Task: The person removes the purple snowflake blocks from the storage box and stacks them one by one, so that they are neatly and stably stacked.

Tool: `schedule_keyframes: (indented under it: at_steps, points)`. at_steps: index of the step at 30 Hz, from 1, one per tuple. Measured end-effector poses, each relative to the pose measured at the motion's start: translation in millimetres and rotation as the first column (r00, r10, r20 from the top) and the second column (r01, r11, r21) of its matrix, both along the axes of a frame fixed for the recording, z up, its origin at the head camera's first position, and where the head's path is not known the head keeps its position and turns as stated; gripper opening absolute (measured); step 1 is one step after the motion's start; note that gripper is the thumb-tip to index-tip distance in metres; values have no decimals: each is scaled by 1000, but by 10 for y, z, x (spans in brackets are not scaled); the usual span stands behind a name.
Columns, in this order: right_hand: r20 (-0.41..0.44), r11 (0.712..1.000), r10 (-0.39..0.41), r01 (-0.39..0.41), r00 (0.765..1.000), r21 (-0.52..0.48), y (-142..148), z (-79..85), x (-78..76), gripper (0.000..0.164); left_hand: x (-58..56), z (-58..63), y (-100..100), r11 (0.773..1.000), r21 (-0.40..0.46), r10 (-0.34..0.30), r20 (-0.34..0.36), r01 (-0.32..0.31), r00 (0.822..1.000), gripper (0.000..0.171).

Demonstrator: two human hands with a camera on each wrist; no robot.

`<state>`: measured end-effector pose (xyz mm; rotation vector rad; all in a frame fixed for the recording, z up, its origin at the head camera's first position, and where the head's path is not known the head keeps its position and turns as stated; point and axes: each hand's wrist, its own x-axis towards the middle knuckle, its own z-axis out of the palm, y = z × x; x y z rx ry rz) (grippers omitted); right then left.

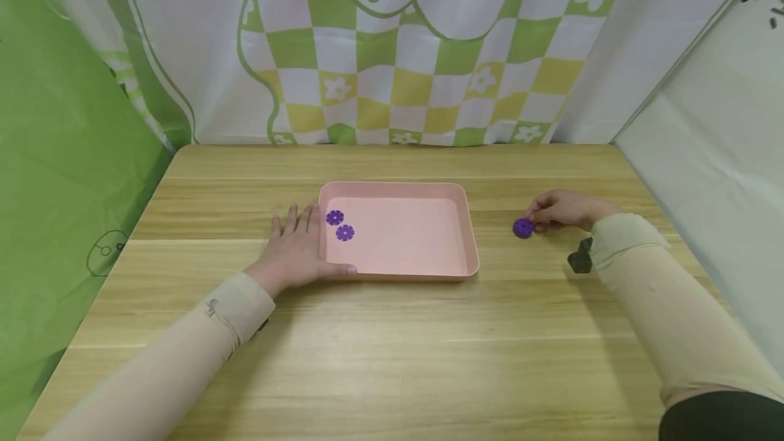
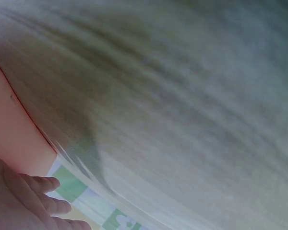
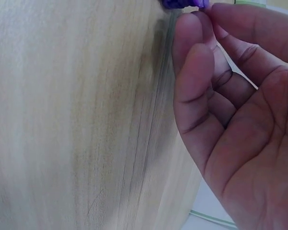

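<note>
A shallow pink tray lies on the wooden table. Two purple flower-shaped discs, one upper disc and one lower disc, rest inside it at the left end. My left hand touches the tray's left side, fingers spread straight and thumb along the near rim. To the right of the tray, my right hand pinches a purple notched piece between thumb and fingertips, close to the tabletop. In the right wrist view only the edge of that purple piece shows at the top.
The wooden table reaches back to a checked green, yellow and white curtain. A green cloth hangs at the left and a white one at the right. A dark wrist device sits under the right cuff.
</note>
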<state>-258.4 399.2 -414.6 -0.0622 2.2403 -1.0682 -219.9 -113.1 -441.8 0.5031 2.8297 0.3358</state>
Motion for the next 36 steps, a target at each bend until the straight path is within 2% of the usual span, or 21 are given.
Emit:
schedule_keyframes:
  at_steps: [17,22,28,36]
  points:
    - [-44,1000,8,-7,999,17,-7,-32,-50,23,6,16,2,1000,1,9,20,-9,1000,146]
    - [-88,999,25,-23,996,28,-89,26,-106,25,6,24,6,1000,0,10,22,-10,1000,146]
    - [-168,997,66,-57,984,55,-376,202,-208,32,11,36,3,1000,0,8,21,-8,1000,146]
    - [-174,997,68,-72,982,-13,-1004,384,-352,35,12,20,13,1000,-4,10,17,-10,1000,147]
